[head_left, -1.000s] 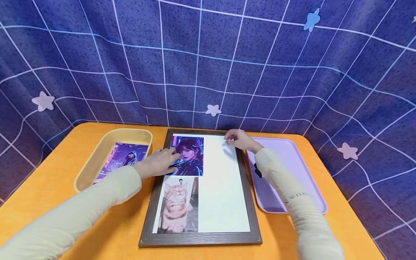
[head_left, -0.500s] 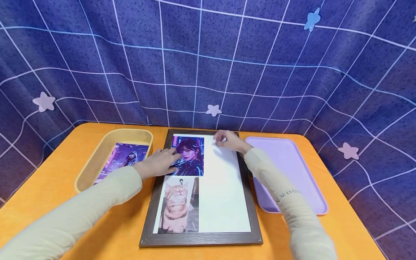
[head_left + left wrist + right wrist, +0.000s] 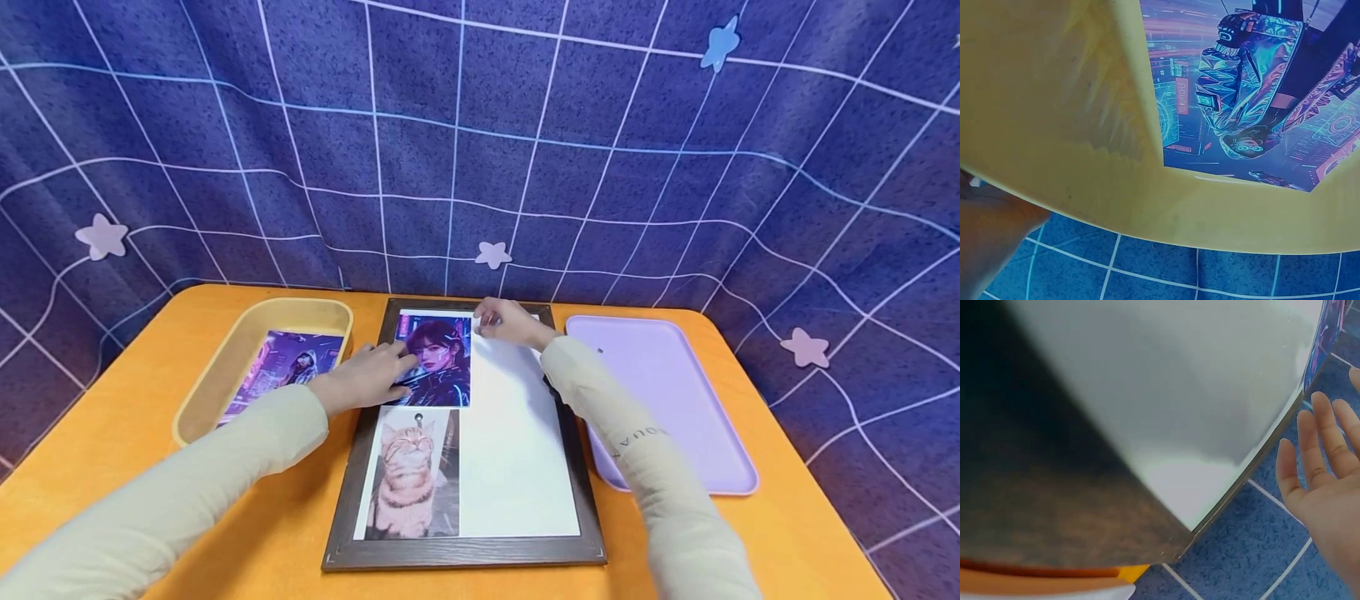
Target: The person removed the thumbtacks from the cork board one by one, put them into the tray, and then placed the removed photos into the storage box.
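On the dark-framed white board [image 3: 517,467] lies a purple-blue print of a figure [image 3: 442,358]. My left hand [image 3: 367,375] rests on that print's left edge, fingers and thumb spread over it. My right hand [image 3: 513,323] is at its top right corner, fingers bent toward the thumb; whether something small is pinched there I cannot tell. In the right wrist view the other fingers [image 3: 1329,444] hang loosely bent beside the board. Below lies a cat print [image 3: 408,479] with a round silvery pin [image 3: 417,417] near its top.
A yellow basin [image 3: 191,408] on the left holds another purple print [image 3: 281,375], seen close in the left wrist view. At the right, a lilac tray [image 3: 675,400] carries a small dark piece [image 3: 600,351]. Behind the orange table [image 3: 247,533] hangs a blue gridded cloth [image 3: 420,167].
My right hand has moved left across the board, from its right edge to the top right corner of the figure print. The left hand has stayed put on the print.
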